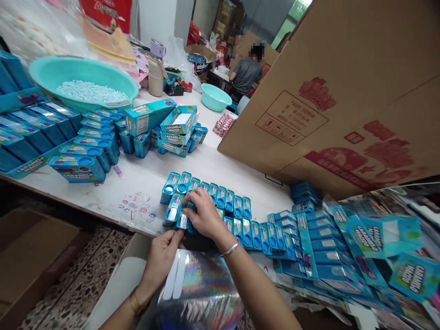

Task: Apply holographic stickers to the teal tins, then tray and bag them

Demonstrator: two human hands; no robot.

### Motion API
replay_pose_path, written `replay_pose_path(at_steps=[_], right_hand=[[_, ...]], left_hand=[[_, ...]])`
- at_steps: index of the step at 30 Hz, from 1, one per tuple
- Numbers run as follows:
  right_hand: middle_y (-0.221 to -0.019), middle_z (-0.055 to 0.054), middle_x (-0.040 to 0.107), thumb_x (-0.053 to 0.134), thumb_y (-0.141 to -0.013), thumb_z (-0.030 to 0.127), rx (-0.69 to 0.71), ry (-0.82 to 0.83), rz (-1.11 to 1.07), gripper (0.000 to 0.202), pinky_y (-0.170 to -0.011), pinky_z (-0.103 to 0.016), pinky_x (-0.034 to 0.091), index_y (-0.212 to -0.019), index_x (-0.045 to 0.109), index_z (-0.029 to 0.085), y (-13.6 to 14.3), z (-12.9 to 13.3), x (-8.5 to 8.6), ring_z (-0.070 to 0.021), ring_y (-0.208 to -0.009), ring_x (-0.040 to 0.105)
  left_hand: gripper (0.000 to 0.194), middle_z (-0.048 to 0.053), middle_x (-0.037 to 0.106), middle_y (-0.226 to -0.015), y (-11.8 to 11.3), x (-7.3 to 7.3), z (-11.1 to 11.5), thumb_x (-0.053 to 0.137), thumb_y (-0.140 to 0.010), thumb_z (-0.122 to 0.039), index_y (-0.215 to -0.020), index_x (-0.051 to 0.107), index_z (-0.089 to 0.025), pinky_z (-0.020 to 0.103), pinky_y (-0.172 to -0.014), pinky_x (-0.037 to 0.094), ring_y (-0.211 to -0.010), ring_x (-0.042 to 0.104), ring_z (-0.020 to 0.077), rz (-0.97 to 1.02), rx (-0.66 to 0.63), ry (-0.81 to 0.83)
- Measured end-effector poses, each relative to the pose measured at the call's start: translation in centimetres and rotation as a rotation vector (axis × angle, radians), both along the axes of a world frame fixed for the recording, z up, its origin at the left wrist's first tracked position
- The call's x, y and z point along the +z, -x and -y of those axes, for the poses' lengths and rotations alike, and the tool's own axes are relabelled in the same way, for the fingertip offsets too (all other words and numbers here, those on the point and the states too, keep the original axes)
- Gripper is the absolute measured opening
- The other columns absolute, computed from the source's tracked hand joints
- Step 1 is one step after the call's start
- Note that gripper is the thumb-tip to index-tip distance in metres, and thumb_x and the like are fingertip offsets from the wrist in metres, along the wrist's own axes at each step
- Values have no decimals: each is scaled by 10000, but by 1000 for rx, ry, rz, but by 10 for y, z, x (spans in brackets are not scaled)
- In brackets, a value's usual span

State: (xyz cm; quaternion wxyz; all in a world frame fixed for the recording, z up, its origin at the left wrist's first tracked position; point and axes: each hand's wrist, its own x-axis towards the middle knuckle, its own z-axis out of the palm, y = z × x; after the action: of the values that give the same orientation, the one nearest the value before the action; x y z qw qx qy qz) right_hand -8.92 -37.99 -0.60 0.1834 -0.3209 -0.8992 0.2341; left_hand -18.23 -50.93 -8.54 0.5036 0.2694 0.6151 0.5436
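Observation:
Rows of small blue candy boxes (229, 200) with round recesses on top stand on the white table in front of me. My left hand (163, 252) is pinched closed at the near end of one box, on the lower end of a pale sticker strip (184, 222). My right hand (202, 213) reaches over the same box, fingers curled, thumb and index at the strip's upper end. Its palm side is hidden. A neighbouring box (173, 208) bears a similar pale strip. Below my hands lies a shiny holographic sheet (202, 293) with white strips on it.
A large cardboard carton (326, 105) leans in on the right. Blue display cartons (326, 247) and flattened ones lie below it. More boxes (79, 167) and a turquoise basin (84, 78) of pale candies stand at left. A smaller basin (216, 97) and a seated person (248, 73) are farther back.

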Motion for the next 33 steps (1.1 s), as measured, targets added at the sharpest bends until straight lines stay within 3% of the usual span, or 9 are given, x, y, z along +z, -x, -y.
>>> replay_pose_path(at_steps=[6, 9, 11, 14, 18, 21, 27, 33], right_hand=[[-1025, -30, 578, 621, -885, 99, -52, -58, -22, 129, -917, -356, 408, -926, 638, 220, 7, -2, -8, -205, -1022, 520], [-1110, -67, 602, 526, -932, 79, -60, -88, -136, 243, -948, -358, 431, -1105, 632, 213, -1, 12, 0, -211, -1088, 535], [-1188, -89, 595, 509, -963, 126, -65, -106, -259, 274, -982, -372, 436, -1208, 595, 212, -18, 33, 10, -218, -1147, 533], [-1140, -78, 627, 543, -967, 182, -56, -42, -274, 218, -952, -369, 460, -1173, 606, 218, -54, 79, 16, -218, -1099, 567], [-971, -41, 681, 617, -931, 200, -30, 45, -73, 143, -771, -315, 483, -1068, 643, 226, -89, 137, -3, -202, -897, 616], [-938, -60, 692, 556, -956, 186, -127, -99, -102, 164, -730, -317, 482, -1091, 645, 210, -94, 160, -20, -205, -850, 627], [-1008, -100, 725, 554, -929, 128, -161, -405, -135, 290, -721, -342, 500, -1199, 634, 200, -95, 160, -25, -225, -856, 661], [-1022, -102, 718, 537, -910, 97, -112, -423, -134, 277, -729, -349, 495, -1140, 639, 212, -94, 153, -29, -229, -864, 660]], left_hand=[[633, -26, 527, -442, 0, 0, -3, 630, -710, -773, -541, 591, -164, 231, -413, 294, -398, 405, 109, -26, -5, -4], [620, 21, 637, -523, 6, 11, 9, 614, -739, -755, -633, 677, -147, 240, -459, 379, -468, 529, 154, -33, -47, -27], [555, 67, 745, -721, 13, 19, 23, 625, -784, -686, -810, 741, -143, 266, -608, 491, -673, 667, 218, -26, -143, -69], [439, 89, 770, -955, 19, 28, 45, 730, -774, -529, -1007, 744, -157, 297, -807, 520, -925, 694, 262, -52, -308, -115], [402, 61, 737, -853, 9, 32, 60, 699, -814, -482, -1041, 731, -151, 270, -692, 500, -798, 660, 220, -63, -286, -73], [424, 22, 694, -753, -2, 34, 59, 696, -816, -485, -1079, 719, -152, 241, -604, 452, -688, 611, 181, -52, -260, -64], [420, 19, 678, -748, -12, 35, 50, 729, -780, -460, -1044, 699, -135, 236, -588, 439, -647, 582, 158, 65, -241, -54], [371, 13, 666, -742, -11, 32, 46, 716, -792, -430, -1017, 692, -136, 239, -582, 432, -636, 579, 154, 84, -207, -55]])
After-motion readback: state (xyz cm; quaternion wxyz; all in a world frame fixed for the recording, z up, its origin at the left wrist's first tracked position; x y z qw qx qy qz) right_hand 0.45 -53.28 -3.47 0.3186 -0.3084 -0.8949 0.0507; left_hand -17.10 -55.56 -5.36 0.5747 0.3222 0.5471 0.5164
